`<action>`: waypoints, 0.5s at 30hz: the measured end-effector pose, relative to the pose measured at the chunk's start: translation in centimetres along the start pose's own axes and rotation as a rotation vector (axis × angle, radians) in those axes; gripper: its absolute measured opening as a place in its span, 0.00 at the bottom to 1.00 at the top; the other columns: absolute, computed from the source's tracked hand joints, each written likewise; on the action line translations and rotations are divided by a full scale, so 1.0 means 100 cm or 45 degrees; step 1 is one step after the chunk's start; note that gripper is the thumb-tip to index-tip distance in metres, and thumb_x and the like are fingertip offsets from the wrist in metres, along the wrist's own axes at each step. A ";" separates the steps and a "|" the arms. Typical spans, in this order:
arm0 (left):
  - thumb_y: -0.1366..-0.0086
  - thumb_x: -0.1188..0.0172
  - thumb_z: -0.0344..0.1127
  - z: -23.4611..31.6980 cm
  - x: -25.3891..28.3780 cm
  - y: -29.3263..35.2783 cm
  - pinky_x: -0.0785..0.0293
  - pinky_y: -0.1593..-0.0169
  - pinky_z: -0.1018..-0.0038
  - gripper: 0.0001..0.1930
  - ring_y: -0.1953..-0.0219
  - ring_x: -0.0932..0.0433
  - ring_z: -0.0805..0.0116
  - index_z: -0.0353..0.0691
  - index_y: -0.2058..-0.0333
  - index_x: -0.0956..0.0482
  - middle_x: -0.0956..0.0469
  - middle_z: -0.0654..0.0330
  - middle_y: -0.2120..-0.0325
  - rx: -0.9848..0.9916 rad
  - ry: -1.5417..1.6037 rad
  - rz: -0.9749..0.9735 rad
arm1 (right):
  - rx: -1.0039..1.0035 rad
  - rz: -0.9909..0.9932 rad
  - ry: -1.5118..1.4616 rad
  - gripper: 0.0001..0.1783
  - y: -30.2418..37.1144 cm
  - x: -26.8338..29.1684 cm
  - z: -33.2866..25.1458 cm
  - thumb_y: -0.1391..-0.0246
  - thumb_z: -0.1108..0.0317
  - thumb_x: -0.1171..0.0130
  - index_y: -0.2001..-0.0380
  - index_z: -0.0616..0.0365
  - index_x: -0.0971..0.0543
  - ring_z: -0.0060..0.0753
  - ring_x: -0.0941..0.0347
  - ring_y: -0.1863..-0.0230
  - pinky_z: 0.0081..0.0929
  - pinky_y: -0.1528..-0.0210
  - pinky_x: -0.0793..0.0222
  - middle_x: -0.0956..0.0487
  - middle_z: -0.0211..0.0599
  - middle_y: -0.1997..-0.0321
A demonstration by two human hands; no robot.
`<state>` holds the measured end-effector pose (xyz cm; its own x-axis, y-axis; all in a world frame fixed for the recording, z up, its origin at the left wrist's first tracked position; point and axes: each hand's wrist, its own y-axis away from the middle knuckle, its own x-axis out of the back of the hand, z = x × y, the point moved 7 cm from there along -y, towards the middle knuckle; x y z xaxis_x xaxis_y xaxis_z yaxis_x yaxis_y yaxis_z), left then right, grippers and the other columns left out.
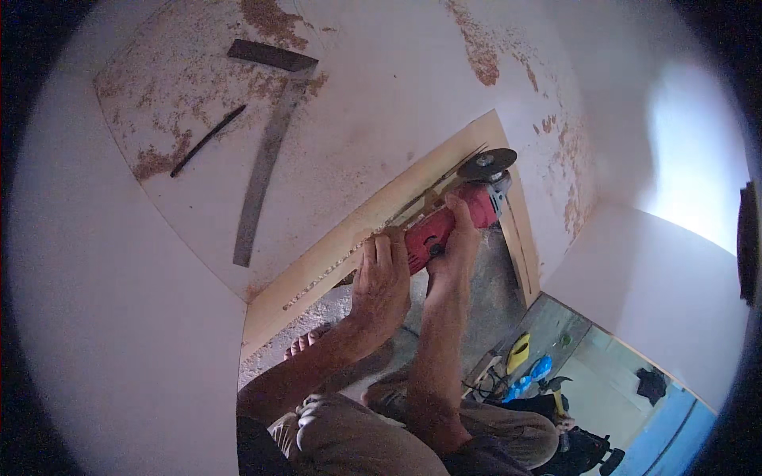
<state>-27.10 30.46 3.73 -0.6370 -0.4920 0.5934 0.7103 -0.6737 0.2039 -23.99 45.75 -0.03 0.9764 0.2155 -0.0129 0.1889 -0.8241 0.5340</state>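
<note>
Both my hands hold a red angle grinder (435,238) over a strip of light wood (274,317). My left hand (382,276) is closed round its rear end, and my right hand (455,238) grips the body near the head, with the thumb on top. The dark cutting disc (481,166) is at the far end of the strip, above a dark slot; whether it touches the wood I cannot tell. A rough-edged groove (325,274) runs along the strip to the left of my left hand.
A try square (270,170) and a dark pencil-like stick (208,141) lie on the white panel (341,135) among sawdust. On the lower right are a hammer (558,390), a yellow item (518,353) and blue plastic (540,367). My bare foot (303,343) is below the strip.
</note>
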 end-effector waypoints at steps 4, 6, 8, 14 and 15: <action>0.50 0.39 0.20 -0.002 -0.001 -0.002 0.32 0.38 0.47 0.39 0.44 0.35 0.34 0.22 0.38 0.43 0.37 0.35 0.50 -0.008 0.000 -0.015 | -0.041 -0.012 0.018 0.18 -0.003 0.001 0.002 0.49 0.69 0.32 0.55 0.62 0.21 0.33 0.21 0.67 0.33 0.65 0.22 0.19 0.35 0.63; 0.51 0.39 0.19 -0.002 0.003 0.001 0.33 0.38 0.46 0.39 0.44 0.35 0.34 0.21 0.38 0.43 0.37 0.35 0.50 0.027 0.089 -0.034 | -0.048 -0.012 0.019 0.18 0.003 -0.001 0.000 0.49 0.70 0.32 0.55 0.61 0.22 0.33 0.21 0.67 0.33 0.65 0.22 0.20 0.34 0.63; 0.51 0.39 0.20 -0.002 0.005 0.002 0.33 0.38 0.49 0.39 0.45 0.34 0.36 0.19 0.39 0.43 0.36 0.36 0.50 0.013 0.048 -0.024 | -0.038 0.001 0.041 0.18 0.006 0.000 0.001 0.49 0.70 0.32 0.55 0.61 0.22 0.33 0.21 0.68 0.33 0.65 0.22 0.20 0.34 0.63; 0.51 0.39 0.22 0.001 0.010 0.006 0.33 0.38 0.56 0.38 0.47 0.32 0.40 0.14 0.41 0.42 0.36 0.37 0.50 -0.038 -0.105 -0.009 | 0.011 -0.022 -0.012 0.19 0.006 0.000 0.005 0.49 0.71 0.32 0.54 0.62 0.23 0.34 0.20 0.66 0.32 0.65 0.22 0.20 0.35 0.61; 0.51 0.39 0.22 0.001 0.010 0.007 0.33 0.38 0.56 0.38 0.47 0.33 0.40 0.14 0.40 0.42 0.36 0.36 0.50 -0.050 -0.126 -0.008 | 0.003 -0.008 -0.029 0.19 0.007 0.000 0.007 0.49 0.71 0.32 0.54 0.63 0.23 0.34 0.20 0.66 0.32 0.65 0.22 0.19 0.36 0.61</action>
<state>-27.26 29.54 4.55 -0.6074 -0.4320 0.6667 0.6929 -0.6986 0.1786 -23.76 44.84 -0.29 0.9773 0.2088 -0.0351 0.1952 -0.8242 0.5317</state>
